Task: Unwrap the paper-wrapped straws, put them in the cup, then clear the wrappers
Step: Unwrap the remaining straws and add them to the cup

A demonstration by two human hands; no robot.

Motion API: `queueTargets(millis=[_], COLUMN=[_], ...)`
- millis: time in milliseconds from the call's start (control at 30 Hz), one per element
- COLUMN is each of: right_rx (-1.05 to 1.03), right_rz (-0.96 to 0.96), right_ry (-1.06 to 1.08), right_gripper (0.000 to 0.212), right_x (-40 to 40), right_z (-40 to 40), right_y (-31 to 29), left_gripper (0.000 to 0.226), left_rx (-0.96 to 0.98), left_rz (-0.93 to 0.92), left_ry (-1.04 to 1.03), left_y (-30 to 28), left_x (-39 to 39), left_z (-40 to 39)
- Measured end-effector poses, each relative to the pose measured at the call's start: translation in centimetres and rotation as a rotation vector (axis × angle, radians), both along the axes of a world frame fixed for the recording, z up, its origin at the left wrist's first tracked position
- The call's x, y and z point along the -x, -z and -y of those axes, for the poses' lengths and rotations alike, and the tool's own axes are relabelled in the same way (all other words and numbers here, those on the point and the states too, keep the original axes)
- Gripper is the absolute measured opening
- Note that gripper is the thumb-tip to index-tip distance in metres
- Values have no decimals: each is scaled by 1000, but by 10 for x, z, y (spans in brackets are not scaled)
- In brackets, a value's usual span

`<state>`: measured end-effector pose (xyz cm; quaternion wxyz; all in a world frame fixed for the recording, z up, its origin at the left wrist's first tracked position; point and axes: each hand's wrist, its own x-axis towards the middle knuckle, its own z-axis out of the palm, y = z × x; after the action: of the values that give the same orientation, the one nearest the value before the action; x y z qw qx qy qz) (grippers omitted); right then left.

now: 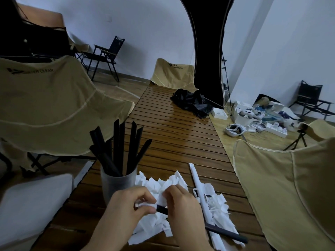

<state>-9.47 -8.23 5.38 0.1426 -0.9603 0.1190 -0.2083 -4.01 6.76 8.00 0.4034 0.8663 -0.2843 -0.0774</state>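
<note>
Your hands peel a straw over the wrapper pile.
Your left hand (pixel 126 203) pinches torn paper off the black straw (pixel 226 231) that your right hand (pixel 183 205) grips, knuckles up; the frosted cup (pixel 116 187) of straws stands just left on the slatted table (pixel 181 134).

Cup (pixel 116 185) left, wrappers (pixel 215 207) right; slatted table (pixel 181 134) beyond seemingly bare

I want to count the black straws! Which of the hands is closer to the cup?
Left. The left hand sits just right of the cup, nearly beside it. The right hand is farther right, over the wrappers.
</note>
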Motion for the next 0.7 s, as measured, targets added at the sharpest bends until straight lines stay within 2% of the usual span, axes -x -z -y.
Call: queueTargets(millis=[200,433,467,600,700], right_rx=[-89,-215,-234,-247,-280], right_rz=[-61,-131,-142,-145,-121], right_ry=[46,252,261,257,177], right_gripper=[13,14,19,35,35], right_x=[1,6,7,6,5], right_z=[0,-3,-4,-5,-3], right_y=[-4,-13,-14,-10,-10], left_gripper=[13,16,17,18,14], left_rx=[23,11,0,-21,3], left_rz=[14,15,10,23,39], left_ry=[19,63,56,38,24], left_y=[1,5,6,10,11], left_x=[0,1,0,-2,-2], left_z=[1,3,3,1,-1])
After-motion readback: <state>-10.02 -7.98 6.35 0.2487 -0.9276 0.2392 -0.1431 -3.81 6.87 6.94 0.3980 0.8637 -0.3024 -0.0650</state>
